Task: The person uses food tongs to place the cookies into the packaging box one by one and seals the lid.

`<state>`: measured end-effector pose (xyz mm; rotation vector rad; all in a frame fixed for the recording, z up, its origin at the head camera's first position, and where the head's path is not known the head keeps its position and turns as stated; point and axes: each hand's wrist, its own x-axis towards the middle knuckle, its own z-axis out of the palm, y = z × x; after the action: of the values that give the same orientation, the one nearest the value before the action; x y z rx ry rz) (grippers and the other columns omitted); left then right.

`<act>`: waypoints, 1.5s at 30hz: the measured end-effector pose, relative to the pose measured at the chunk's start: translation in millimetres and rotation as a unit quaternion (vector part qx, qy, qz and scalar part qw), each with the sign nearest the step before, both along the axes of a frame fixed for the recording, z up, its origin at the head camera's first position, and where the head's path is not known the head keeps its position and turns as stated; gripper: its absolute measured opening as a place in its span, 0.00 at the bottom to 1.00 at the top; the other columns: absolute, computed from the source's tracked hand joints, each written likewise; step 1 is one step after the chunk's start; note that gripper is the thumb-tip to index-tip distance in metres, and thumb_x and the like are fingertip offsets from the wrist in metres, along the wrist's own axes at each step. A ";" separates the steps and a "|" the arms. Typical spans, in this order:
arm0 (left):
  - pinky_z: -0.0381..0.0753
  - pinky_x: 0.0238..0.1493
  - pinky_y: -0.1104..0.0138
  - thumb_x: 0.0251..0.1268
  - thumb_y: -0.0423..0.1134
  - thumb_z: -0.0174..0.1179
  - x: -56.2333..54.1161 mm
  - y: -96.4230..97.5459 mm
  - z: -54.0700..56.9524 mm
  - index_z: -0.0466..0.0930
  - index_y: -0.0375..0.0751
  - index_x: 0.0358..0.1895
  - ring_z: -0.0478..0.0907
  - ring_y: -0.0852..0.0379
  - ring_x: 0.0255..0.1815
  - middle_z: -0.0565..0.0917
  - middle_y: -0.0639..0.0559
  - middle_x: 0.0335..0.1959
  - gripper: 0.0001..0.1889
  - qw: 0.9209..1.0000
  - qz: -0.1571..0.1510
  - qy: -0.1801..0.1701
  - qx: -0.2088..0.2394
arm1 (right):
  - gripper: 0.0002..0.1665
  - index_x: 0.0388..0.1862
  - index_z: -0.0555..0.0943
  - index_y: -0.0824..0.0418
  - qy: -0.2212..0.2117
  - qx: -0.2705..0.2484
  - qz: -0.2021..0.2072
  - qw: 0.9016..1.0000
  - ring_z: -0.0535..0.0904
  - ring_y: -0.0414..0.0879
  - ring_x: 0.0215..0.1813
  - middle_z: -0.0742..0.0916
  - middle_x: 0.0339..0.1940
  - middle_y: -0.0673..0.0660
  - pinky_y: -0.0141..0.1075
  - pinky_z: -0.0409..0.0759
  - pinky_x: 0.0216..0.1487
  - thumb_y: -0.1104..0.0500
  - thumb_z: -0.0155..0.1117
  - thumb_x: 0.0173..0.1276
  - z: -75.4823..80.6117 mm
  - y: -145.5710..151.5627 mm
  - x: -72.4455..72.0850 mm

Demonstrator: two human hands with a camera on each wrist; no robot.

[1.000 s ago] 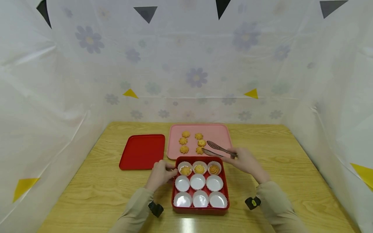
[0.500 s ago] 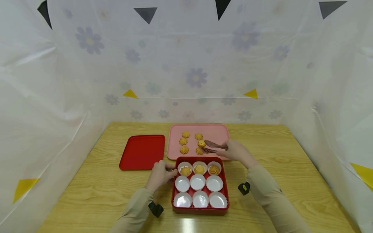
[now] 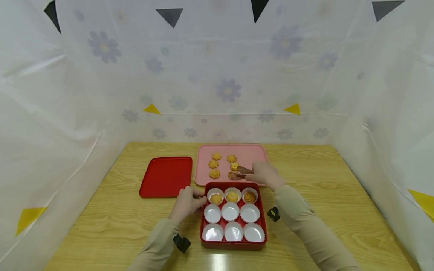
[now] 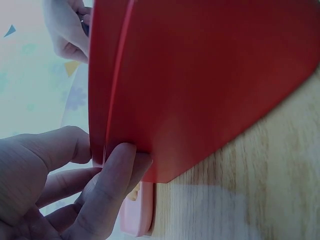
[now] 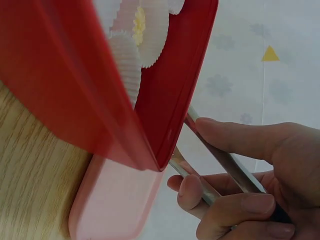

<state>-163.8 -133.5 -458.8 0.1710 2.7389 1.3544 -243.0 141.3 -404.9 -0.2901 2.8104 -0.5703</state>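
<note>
My left hand (image 3: 187, 203) pinches the wall of a red square box (image 3: 234, 246) near its far left corner; in the left wrist view the fingers (image 4: 107, 192) lie against that wall. White paper cups fill the box in rows. The far row's cups hold a cookie each, and a middle cup (image 3: 230, 212) is bare. Over the pink tray (image 3: 256, 154), my right hand (image 3: 267, 175) grips metal tongs (image 3: 245, 170). Their perforated tips reach a cookie (image 3: 231, 175) at the front of the right column. Whether they touch it is hard to tell. The box hides the tips in the right wrist view.
Several more cookies, such as a swirled one (image 3: 214, 174), lie on the pink tray in two columns. A flat red tray or lid (image 3: 166, 177) rests left of the pink tray. The box stands directly in front of the pink tray, on a wooden table (image 3: 112, 226).
My right hand has moved left and slightly away from me with the tongs, and the tips have drawn closer around the front cookie. My left hand stays on the box.
</note>
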 end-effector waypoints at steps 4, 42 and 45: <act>0.77 0.24 0.70 0.59 0.31 0.66 -0.5 0.2 -0.3 0.91 0.33 0.37 0.82 0.61 0.22 0.90 0.45 0.27 0.06 1.000 0.001 0.003 -0.002 | 0.17 0.25 0.72 0.59 0.004 0.009 0.000 1.000 0.65 0.44 0.25 0.71 0.22 0.51 0.35 0.62 0.24 0.52 0.68 0.65 1.1 -3.9 1.3; 0.78 0.26 0.71 0.60 0.32 0.66 0.3 0.1 -1.7 0.91 0.33 0.39 0.83 0.60 0.23 0.90 0.44 0.29 0.08 1.000 0.005 0.001 -0.006 | 0.13 0.35 0.76 0.60 -0.002 0.051 -0.004 0.999 0.71 0.48 0.33 0.80 0.32 0.55 0.43 0.68 0.32 0.52 0.67 0.64 5.3 -10.9 -0.1; 0.78 0.25 0.71 0.60 0.32 0.66 0.1 -0.2 -2.0 0.91 0.33 0.40 0.83 0.60 0.24 0.90 0.43 0.30 0.08 1.000 0.006 0.003 -0.008 | 0.12 0.33 0.76 0.59 0.006 0.050 -0.003 0.999 0.71 0.48 0.32 0.79 0.30 0.55 0.42 0.67 0.31 0.53 0.66 0.62 3.1 -12.6 0.3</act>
<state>-163.7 -133.7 -460.9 0.1581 2.7593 1.3367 -242.7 128.7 -401.8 -0.2650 2.8420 -0.4280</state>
